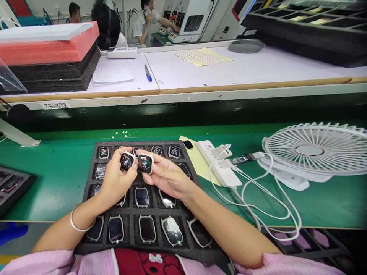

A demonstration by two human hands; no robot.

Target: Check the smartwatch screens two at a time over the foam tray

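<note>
My left hand (117, 179) is closed on a smartwatch body (127, 161) with a lit dial. In my right hand (169, 175) a second smartwatch body (145, 163) is pinched, its screen lit too. The two watches are side by side, screens facing up toward me, almost touching. Both hands are over a black foam tray (130, 225) with rows of compartments. Several more watch bodies lie in it, such as a dark-screened one (147, 228) near the front and one (174, 151) showing text at the back. My hands and forearms hide part of the tray.
Right of the tray are a white power strip (215, 164) with white cables (258, 208) and a white fan (312, 151). Another foam tray (17, 187) sits at left. A raised shelf (183, 76) behind holds stacked foam (57, 57), a pen (148, 73) and sheets. People are beyond.
</note>
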